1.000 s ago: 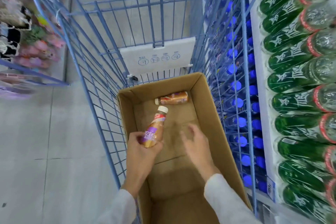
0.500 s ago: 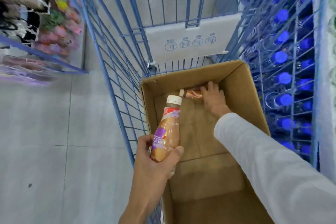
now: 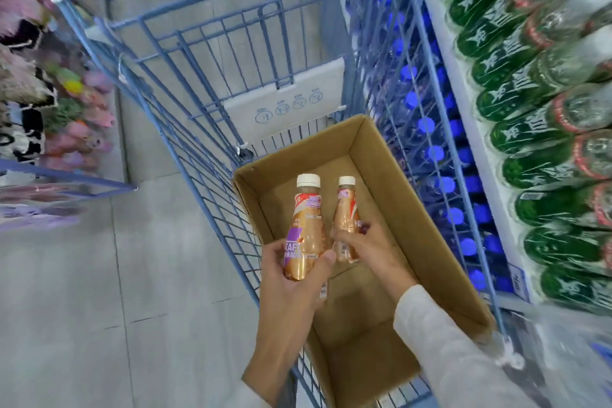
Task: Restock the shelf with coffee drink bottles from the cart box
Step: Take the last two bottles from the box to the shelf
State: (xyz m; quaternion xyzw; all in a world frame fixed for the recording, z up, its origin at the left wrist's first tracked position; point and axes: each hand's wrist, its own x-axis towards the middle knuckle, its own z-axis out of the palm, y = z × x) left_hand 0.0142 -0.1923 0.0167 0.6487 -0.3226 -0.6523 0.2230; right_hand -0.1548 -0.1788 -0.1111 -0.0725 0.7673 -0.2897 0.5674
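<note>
I look down into an open cardboard box that sits in a blue wire cart. My left hand grips a copper-coloured coffee drink bottle with a white cap and purple label, held upright above the box's left wall. My right hand holds a second coffee bottle upright beside the first, over the inside of the box. No other bottle shows in the box; both hands hide part of its floor.
A shelf on the right holds rows of green-labelled bottles and, lower down, blue-capped bottles seen through the cart's wire side. Pink and dark goods hang at the left. Grey floor tiles lie left of the cart.
My right hand reached to the far end of the box, took the bottle lying there and lifted it upright beside the bottle in my left hand. The view swung toward the shelf.
</note>
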